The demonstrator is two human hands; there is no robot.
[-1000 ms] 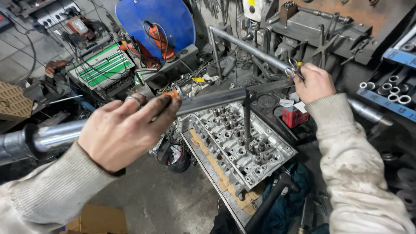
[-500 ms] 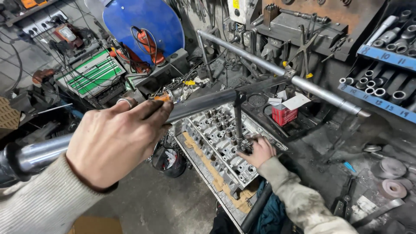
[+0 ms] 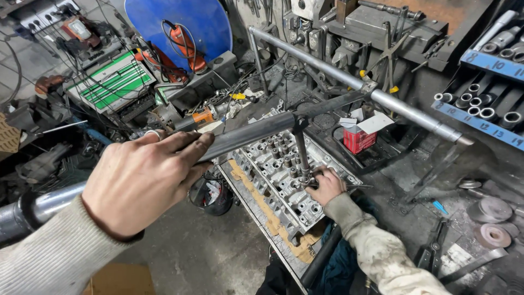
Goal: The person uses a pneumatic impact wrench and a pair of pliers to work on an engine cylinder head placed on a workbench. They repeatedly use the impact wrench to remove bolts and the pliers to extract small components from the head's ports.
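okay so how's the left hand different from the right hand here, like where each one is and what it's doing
The left hand wraps over the long dark lever bar, high and close to the camera; the right hand sits low on the cylinder head, at the foot of the vertical rod. The left hand shows its back with fingers spread along the bar; the right hand looks curled. Both wear pale sleeves.
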